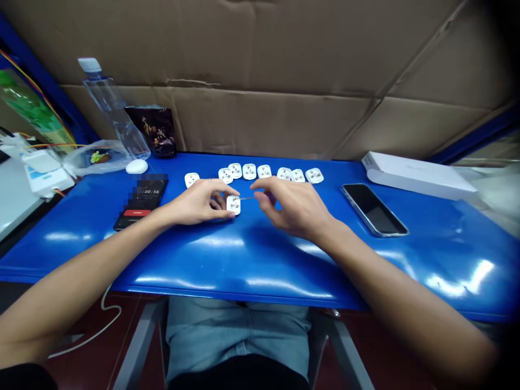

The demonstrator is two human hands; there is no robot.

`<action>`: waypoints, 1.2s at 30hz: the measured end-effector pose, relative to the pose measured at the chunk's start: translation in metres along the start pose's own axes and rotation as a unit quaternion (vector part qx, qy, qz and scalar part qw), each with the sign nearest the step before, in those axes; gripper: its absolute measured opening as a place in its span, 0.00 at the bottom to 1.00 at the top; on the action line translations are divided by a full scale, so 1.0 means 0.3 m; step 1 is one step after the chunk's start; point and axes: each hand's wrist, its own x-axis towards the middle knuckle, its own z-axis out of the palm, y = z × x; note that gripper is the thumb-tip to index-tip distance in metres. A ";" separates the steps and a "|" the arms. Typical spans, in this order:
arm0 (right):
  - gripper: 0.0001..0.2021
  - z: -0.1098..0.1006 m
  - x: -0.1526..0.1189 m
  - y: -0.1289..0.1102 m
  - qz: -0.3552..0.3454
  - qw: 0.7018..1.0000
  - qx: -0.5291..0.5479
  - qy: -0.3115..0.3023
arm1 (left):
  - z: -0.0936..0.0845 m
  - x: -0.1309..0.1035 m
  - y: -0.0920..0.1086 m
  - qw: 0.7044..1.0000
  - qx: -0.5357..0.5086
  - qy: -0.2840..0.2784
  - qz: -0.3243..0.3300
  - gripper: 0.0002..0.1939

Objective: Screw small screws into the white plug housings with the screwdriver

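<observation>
My left hand point(203, 201) pinches a small white square plug-like piece point(233, 205) with metal bits on its face, held between thumb and fingers just over the blue tabletop. From the right, my right hand point(290, 206) grips a thin metal rod point(246, 198) between thumb and forefinger. Its tip reaches the top part of the white piece; whether it touches the metal cannot be made out. Behind my hands, several similar white pieces point(249, 171) lie in a loose row, one point(192, 179) partly behind my left hand.
On the left lie a phone point(142, 201) showing a timer and a white oval object point(136, 167). A clear bottle point(116, 114) and a dark pouch point(156, 130) stand behind. Another phone point(374, 209) and a white box point(420, 176) are on the right. Cardboard point(276, 119) walls the back.
</observation>
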 end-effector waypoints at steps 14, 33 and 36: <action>0.08 -0.004 0.004 0.002 -0.001 1.000 0.007 0.013 | 0.001 0.000 0.011 1.000 0.000 -0.006 -0.005 0.26; 0.08 0.001 0.002 -0.001 0.002 1.000 0.017 0.016 | 0.009 0.001 0.029 0.999 -0.038 0.000 -0.034 0.26; 0.07 -0.003 0.006 -0.006 -0.021 0.999 0.024 0.031 | 0.006 0.000 0.032 0.999 -0.026 0.004 -0.027 0.24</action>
